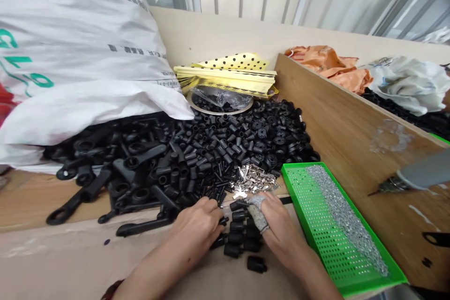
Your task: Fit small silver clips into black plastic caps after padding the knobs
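My left hand (200, 222) is closed, its fingertips around a small black plastic part (223, 221) that is mostly hidden. Opposite it, my right hand (276, 222) wears grey cloth finger covers (258, 213). Its fingers are curled on a black plastic sleeve (239, 205), partly covered by the fingertips. Between the hands, several short black cylinders (236, 238) lie in rows, and one cylinder (256, 264) lies apart, nearer me. Just beyond my fingers is a heap of shiny metal clips (251, 179), with thin black pins (216, 183) beside it.
Black handles (94, 187), loose sleeves (225, 136) and round discs (277, 133) are piled behind. A green perforated tray (326, 239) holds small silver pieces at right. A power screwdriver (418, 173) juts in near the wooden divider (337, 136). A white sack (77, 42) stands left.
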Available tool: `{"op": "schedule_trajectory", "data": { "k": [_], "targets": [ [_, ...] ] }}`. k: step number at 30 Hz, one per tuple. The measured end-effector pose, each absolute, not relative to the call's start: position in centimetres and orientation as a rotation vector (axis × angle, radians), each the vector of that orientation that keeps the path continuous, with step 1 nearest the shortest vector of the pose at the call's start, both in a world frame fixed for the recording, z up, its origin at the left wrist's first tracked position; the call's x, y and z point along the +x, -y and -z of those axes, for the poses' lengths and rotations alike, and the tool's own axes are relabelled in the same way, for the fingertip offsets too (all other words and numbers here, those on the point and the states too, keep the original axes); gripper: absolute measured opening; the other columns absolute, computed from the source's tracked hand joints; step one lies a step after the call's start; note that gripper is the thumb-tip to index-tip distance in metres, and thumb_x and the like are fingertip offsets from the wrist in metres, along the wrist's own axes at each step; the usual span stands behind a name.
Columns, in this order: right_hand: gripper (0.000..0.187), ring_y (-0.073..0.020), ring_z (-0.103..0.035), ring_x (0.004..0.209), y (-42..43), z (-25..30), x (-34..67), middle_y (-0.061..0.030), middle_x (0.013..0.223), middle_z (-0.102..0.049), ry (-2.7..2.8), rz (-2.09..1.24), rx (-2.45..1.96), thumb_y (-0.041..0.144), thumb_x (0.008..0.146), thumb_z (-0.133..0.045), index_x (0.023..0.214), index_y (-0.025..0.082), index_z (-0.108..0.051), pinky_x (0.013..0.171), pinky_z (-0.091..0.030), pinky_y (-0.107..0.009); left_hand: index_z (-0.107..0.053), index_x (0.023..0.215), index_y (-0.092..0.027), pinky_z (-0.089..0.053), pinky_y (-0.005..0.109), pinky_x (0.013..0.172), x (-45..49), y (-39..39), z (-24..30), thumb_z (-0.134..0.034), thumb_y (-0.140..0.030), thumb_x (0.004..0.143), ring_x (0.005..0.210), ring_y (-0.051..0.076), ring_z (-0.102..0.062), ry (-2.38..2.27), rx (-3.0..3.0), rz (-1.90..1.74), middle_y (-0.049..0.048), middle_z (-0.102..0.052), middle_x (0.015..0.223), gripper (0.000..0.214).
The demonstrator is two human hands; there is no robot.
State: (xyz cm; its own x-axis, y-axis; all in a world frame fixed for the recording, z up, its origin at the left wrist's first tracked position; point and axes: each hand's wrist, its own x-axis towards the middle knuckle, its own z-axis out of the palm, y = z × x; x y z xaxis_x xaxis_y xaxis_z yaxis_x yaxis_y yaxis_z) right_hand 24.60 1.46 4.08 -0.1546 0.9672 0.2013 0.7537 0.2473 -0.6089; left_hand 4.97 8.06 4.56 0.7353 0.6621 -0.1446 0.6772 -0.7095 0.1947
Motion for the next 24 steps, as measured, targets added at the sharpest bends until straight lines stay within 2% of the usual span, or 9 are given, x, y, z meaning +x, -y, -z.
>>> {"op": "schedule_trajectory", "data": {
  "k": [4, 11, 15, 18, 21, 24],
  "targets": [
    [0.022, -0.0225, -0.048, 0.094, -1.1, -3.6, 24.4, -0.0082, 0.095, -0.057, 1.975, -0.467, -1.501, 0.001, 0.076, -0.035, 0.079, 0.019, -0.047, 0.084, -0.042, -0.039, -0.066, 0.081, -0.018, -0.047, 0.028, 0.065, 5.4, -8.0, -4.1, -0.050, -0.013, 0.085, 0.085, 0.023, -0.057, -1.078, 2.775, 0.153, 0.0070, -0.063, 0.086, 0.017],
    [0.022, -0.0224, -0.048, 0.095, -1.0, -3.6, 24.4, -0.0087, 0.096, -0.058, 1.934, -0.484, -1.490, 0.002, 0.078, -0.035, 0.080, 0.019, -0.047, 0.084, -0.042, -0.039, -0.066, 0.089, -0.019, -0.045, 0.029, 0.071, 3.1, -8.8, -4.8, -0.046, -0.017, 0.088, 0.083, 0.020, -0.057, -1.062, 2.668, -0.019, 0.0045, -0.061, 0.085, 0.020],
    [0.026, -0.0225, -0.048, 0.096, -1.0, -3.5, 24.2, -0.0082, 0.097, -0.057, 1.928, -0.479, -1.499, -0.001, 0.071, -0.035, 0.080, 0.020, -0.047, 0.086, -0.042, -0.040, -0.064, 0.085, -0.019, -0.043, 0.029, 0.067, 1.0, -9.0, -4.6, -0.041, -0.016, 0.089, 0.079, 0.020, -0.056, -1.144, 2.681, -0.124, 0.0041, -0.059, 0.082, 0.024],
    [0.025, -0.0233, -0.048, 0.096, -1.1, -3.4, 24.0, -0.0089, 0.096, -0.057, 1.947, -0.453, -1.510, -0.001, 0.070, -0.034, 0.077, 0.020, -0.045, 0.086, -0.042, -0.042, -0.062, 0.089, -0.019, -0.043, 0.029, 0.069, 0.7, -9.0, -4.4, -0.039, -0.018, 0.090, 0.081, 0.020, -0.054, -1.178, 2.710, -0.208, 0.0043, -0.058, 0.085, 0.023],
    [0.022, -0.0255, -0.049, 0.096, -1.1, -3.3, 23.8, -0.0120, 0.097, -0.058, 1.987, -0.442, -1.535, 0.001, 0.072, -0.034, 0.076, 0.020, -0.045, 0.088, -0.041, -0.046, -0.061, 0.095, -0.019, -0.044, 0.031, 0.072, 2.0, -9.0, -4.5, -0.042, -0.019, 0.090, 0.084, 0.021, -0.054, -1.216, 2.754, -0.187, 0.0049, -0.059, 0.089, 0.020],
    [0.026, -0.0267, -0.048, 0.103, -1.0, -3.2, 23.8, -0.0144, 0.108, -0.057, 2.017, -0.452, -1.561, 0.000, 0.069, -0.036, 0.083, 0.018, -0.049, 0.094, -0.038, -0.048, -0.061, 0.095, -0.018, -0.045, 0.034, 0.072, 4.0, -9.0, -4.7, -0.045, -0.015, 0.088, 0.084, 0.024, -0.054, -1.285, 2.786, -0.096, 0.0062, -0.061, 0.088, 0.018]
  ]
}}
